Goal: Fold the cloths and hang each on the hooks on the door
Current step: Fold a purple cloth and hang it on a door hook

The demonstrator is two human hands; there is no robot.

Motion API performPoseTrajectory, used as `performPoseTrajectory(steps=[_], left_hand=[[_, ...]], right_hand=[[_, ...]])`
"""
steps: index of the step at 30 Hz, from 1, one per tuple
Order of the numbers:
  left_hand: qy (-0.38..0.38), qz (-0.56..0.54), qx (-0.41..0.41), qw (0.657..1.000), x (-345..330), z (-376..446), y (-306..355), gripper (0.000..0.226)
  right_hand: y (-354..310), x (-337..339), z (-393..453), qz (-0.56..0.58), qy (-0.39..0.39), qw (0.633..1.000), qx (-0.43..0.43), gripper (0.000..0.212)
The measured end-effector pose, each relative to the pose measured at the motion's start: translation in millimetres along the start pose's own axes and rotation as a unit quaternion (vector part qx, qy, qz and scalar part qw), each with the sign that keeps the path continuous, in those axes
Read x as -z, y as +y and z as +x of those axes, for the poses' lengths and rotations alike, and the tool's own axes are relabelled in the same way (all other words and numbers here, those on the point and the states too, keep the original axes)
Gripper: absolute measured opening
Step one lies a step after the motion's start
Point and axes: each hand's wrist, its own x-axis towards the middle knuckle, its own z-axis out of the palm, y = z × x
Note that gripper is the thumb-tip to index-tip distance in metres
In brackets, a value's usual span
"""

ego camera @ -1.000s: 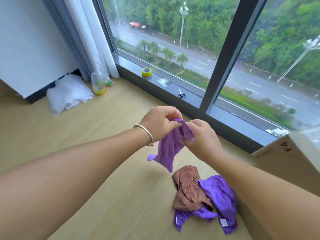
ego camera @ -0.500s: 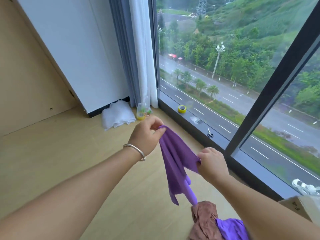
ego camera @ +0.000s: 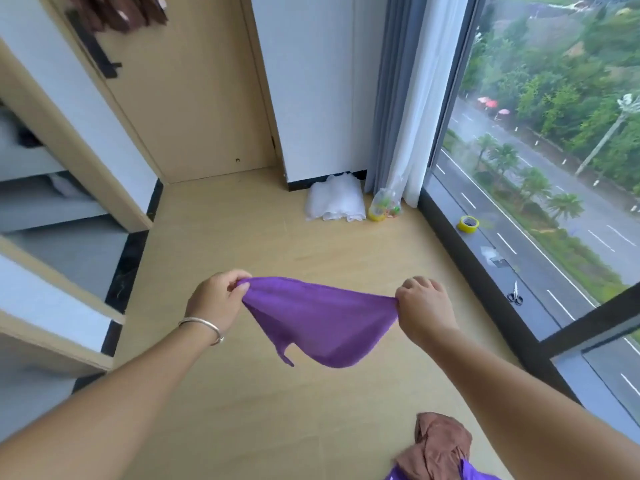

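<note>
A purple cloth (ego camera: 322,320) hangs stretched in the air between my two hands, above the wooden floor. My left hand (ego camera: 218,299) pinches its left corner and my right hand (ego camera: 422,310) grips its right corner; the middle sags down. A crumpled brown cloth (ego camera: 440,445) lies on the floor at the bottom right, with a bit of another purple cloth (ego camera: 474,474) beside it. At the top left a brown cloth (ego camera: 128,12) hangs on the wooden door (ego camera: 194,98), above a black handle (ego camera: 93,50).
A white bundle (ego camera: 334,202) and a small plastic bag (ego camera: 386,206) lie by the curtain (ego camera: 412,98). On the window sill (ego camera: 467,265) sit a yellow tape roll (ego camera: 468,224) and scissors (ego camera: 515,295). Open shelves (ego camera: 52,237) stand at the left.
My hands have moved apart and pulled the purple cloth out wide. My head has turned left and up, bringing the door and shelves into view.
</note>
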Motion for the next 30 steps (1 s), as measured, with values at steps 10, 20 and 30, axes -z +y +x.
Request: performPoseTrajectory(steps=[10, 20, 30], left_hand=[[-0.009, 0.106, 0.115, 0.988, 2, -11, -123, 0.014], [0.021, 0.092, 0.125, 0.988, -35, 47, -200, 0.008], [0.100, 0.053, 0.129, 0.985, 7, 76, -215, 0.009]], right_hand=[[-77, -46, 38, -0.058, -0.028, 0.991, 0.115, 0.026], [-125, -109, 95, -0.146, -0.084, 0.980, 0.102, 0.029], [-159, -82, 155, -0.123, 0.010, 0.988, 0.092, 0.024]])
